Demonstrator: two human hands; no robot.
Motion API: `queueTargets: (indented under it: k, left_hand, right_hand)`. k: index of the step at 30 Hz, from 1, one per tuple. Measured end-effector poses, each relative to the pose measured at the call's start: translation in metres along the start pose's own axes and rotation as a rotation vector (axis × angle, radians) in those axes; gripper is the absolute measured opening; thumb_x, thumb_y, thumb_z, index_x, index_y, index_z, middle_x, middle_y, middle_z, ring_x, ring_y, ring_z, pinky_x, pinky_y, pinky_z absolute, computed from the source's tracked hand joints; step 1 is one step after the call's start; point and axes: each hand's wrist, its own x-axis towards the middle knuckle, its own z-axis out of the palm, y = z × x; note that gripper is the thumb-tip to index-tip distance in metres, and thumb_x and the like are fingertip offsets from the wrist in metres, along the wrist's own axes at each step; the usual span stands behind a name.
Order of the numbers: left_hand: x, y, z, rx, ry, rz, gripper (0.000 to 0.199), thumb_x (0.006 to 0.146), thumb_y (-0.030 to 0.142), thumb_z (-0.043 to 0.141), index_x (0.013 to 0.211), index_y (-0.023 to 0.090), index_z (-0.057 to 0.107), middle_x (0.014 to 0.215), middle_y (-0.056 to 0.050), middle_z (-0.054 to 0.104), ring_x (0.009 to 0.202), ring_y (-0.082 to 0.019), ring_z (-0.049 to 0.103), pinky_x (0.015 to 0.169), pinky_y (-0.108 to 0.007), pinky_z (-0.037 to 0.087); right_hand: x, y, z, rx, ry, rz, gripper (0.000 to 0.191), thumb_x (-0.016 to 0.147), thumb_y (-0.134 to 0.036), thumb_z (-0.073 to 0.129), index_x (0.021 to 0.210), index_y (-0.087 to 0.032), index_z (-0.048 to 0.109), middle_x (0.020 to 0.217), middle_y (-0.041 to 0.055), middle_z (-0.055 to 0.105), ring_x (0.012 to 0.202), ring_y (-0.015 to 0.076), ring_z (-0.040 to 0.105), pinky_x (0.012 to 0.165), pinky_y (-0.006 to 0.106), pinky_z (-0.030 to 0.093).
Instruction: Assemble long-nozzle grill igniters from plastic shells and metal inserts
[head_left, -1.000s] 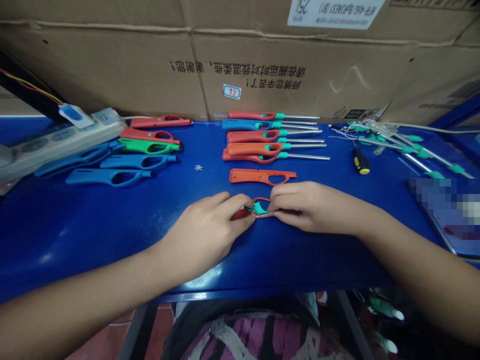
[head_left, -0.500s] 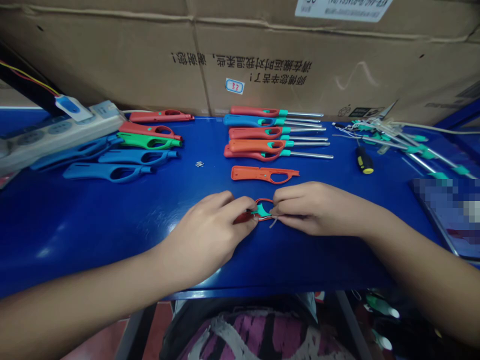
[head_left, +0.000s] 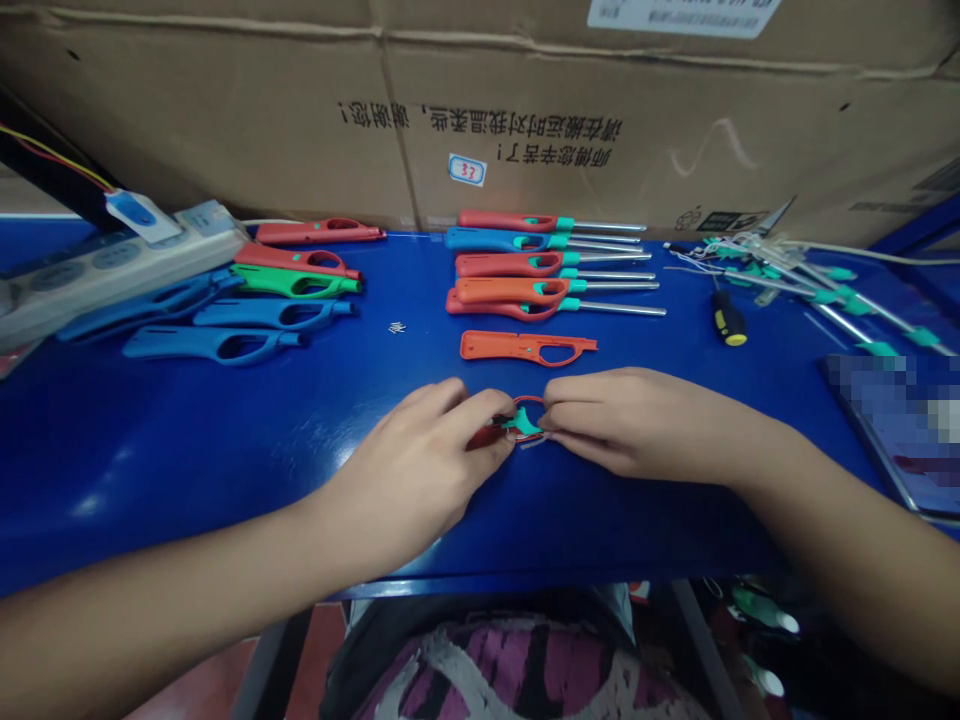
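Note:
A red lighter casing half (head_left: 529,399) lies low over the table between my two hands, its finger loop visible and its handle largely covered. Inside it sits a teal trigger (head_left: 523,424). Fingers of my left hand (head_left: 420,460) are closed around the handle end, with a small dark part by the fingertips. My right hand (head_left: 630,420) pinches the casing's front end, beside the trigger; what lies inside that pinch is mostly hidden. A thin pale strip (head_left: 534,443) shows just below the casing. Behind the hands lies another orange-red casing half (head_left: 491,346), hollow side up.
Several lighters with metal tubes (head_left: 615,310) lie in a row at the back. Loose casings (head_left: 217,343) and a power strip (head_left: 82,270) are at left, small screws (head_left: 397,327) nearer the middle. A screwdriver (head_left: 727,320), tube assemblies (head_left: 825,295) and a tablet-like device (head_left: 896,430) are right.
The pale strip that stuck out below my right fingertips now lies flatter along the casing's lower side. My right hand has shifted slightly; my left hand keeps its grip.

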Motion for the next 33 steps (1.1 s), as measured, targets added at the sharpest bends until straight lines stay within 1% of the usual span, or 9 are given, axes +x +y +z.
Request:
queueTargets:
  k: [8,16,18,21,24,27,29,32,33]
  left_hand:
    - [0.003,-0.003,-0.002,-0.133,0.023,-0.057,0.028,0.101,0.019,0.049,0.112,0.020,0.075,0.120,-0.011,0.064,0.092,-0.025,0.057,0.077,-0.041,0.052]
    - [0.004,-0.010,0.003,-0.228,0.011,-0.083,0.032,0.102,0.020,0.048,0.123,0.023,0.071,0.120,-0.011,0.061,0.103,-0.026,0.060,0.086,-0.044,0.054]
    - [0.004,-0.013,0.005,-0.245,0.019,-0.075,0.033,0.102,0.019,0.048,0.127,0.024,0.069,0.122,-0.012,0.061,0.105,-0.026,0.059,0.089,-0.044,0.055]
    - [0.004,-0.015,0.008,-0.247,0.028,-0.059,0.036,0.102,0.019,0.047,0.132,0.025,0.067,0.124,-0.012,0.060,0.107,-0.027,0.060,0.089,-0.046,0.055]
    - [0.004,-0.017,0.012,-0.232,0.039,-0.048,0.037,0.101,0.018,0.047,0.133,0.025,0.066,0.124,-0.013,0.061,0.108,-0.027,0.060,0.089,-0.046,0.056]
    - [0.003,-0.018,0.014,-0.216,0.066,-0.029,0.038,0.101,0.018,0.047,0.134,0.025,0.065,0.129,-0.012,0.061,0.112,-0.027,0.062,0.091,-0.046,0.057]
    - [0.002,-0.020,0.014,-0.194,0.099,-0.014,0.038,0.101,0.018,0.048,0.134,0.026,0.064,0.132,-0.012,0.062,0.114,-0.027,0.063,0.093,-0.045,0.057]
    - [0.001,-0.023,0.012,-0.187,0.145,-0.010,0.035,0.101,0.020,0.050,0.132,0.026,0.066,0.132,-0.010,0.064,0.114,-0.027,0.065,0.092,-0.043,0.058]
    - [0.002,-0.023,0.010,-0.200,0.163,-0.015,0.033,0.101,0.020,0.050,0.129,0.026,0.067,0.130,-0.010,0.065,0.113,-0.026,0.066,0.092,-0.042,0.058]
  right_hand:
    - [-0.002,0.006,-0.007,0.275,0.016,0.064,0.008,0.094,-0.014,0.058,0.097,-0.015,0.065,0.089,0.0026,0.062,0.079,0.0118,0.058,0.071,0.022,0.043]
    - [-0.002,0.009,-0.009,0.309,0.037,0.094,0.005,0.093,-0.016,0.060,0.092,-0.016,0.065,0.088,0.0022,0.061,0.073,0.0106,0.053,0.068,0.023,0.043]
    - [-0.002,0.011,-0.010,0.304,0.098,0.075,0.008,0.094,-0.020,0.060,0.094,-0.016,0.066,0.089,0.0035,0.063,0.071,0.0107,0.054,0.067,0.023,0.045]
    - [-0.006,0.023,-0.014,0.165,0.355,0.118,0.012,0.095,-0.025,0.058,0.097,-0.018,0.068,0.090,0.0047,0.067,0.072,0.0128,0.058,0.068,0.025,0.047]
    - [-0.018,0.047,-0.022,-0.128,0.598,0.418,0.020,0.093,-0.025,0.056,0.107,-0.020,0.070,0.085,0.0039,0.069,0.067,0.0159,0.059,0.069,0.029,0.047]
    - [-0.039,0.075,-0.036,-0.307,0.677,0.864,0.040,0.089,-0.019,0.052,0.128,-0.020,0.063,0.075,0.0029,0.067,0.068,0.0206,0.062,0.068,0.031,0.046]
    - [-0.054,0.092,-0.044,-0.379,0.623,1.154,0.042,0.085,-0.018,0.054,0.127,-0.021,0.063,0.088,0.0073,0.071,0.083,0.0255,0.066,0.074,0.034,0.047]
    - [-0.076,0.113,-0.051,-0.330,0.333,1.603,0.035,0.081,-0.021,0.061,0.115,-0.021,0.067,0.115,0.0148,0.069,0.105,0.0326,0.065,0.080,0.039,0.050]
    - [-0.083,0.119,-0.051,-0.309,0.290,1.677,0.031,0.079,-0.022,0.063,0.110,-0.017,0.069,0.117,0.0190,0.068,0.105,0.0358,0.065,0.080,0.042,0.051]
